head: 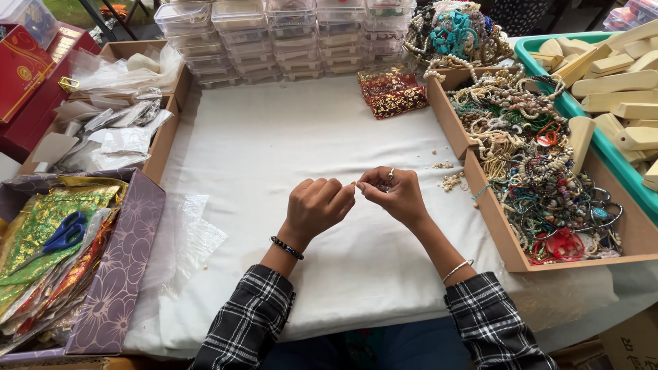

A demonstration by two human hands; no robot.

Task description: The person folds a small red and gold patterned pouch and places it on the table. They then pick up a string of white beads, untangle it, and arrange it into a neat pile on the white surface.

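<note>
both hands are over the white cloth (274, 151) in the middle of the table, fingertips meeting. the left hand (317, 204) is curled, thumb & forefinger pinched together at the tip. the right hand (394, 192) is curled too, w/ a ring on one finger, and pinches a small pale bead piece (379, 186) between its fingertips. the piece is very small, so i cannot tell if the left hand really grips it or only touches it. left wrist has a black bead bracelet (286, 247), right wrist a thin silver bangle (457, 269). both sleeves are black & white check.

just beside the right hand, some loose pale beads (450, 181) lie on the cloth, near the wooden tray (500, 236) full of mixed bead bracelets and necklaces. a second tray (445, 113) of same kind is behind it. a red & gold pouch (392, 92) lies at the far side of cloth, in front of stacked clear plastic boxes (274, 38). on far right, a green crate (541, 51) w/ pale wooden pieces. on left, a purple flowered box (120, 274) w/ shiny bags & blue scissors (62, 236), well apart from the hands. behind it, a tray w/ clear plastic bags (110, 137).
</note>
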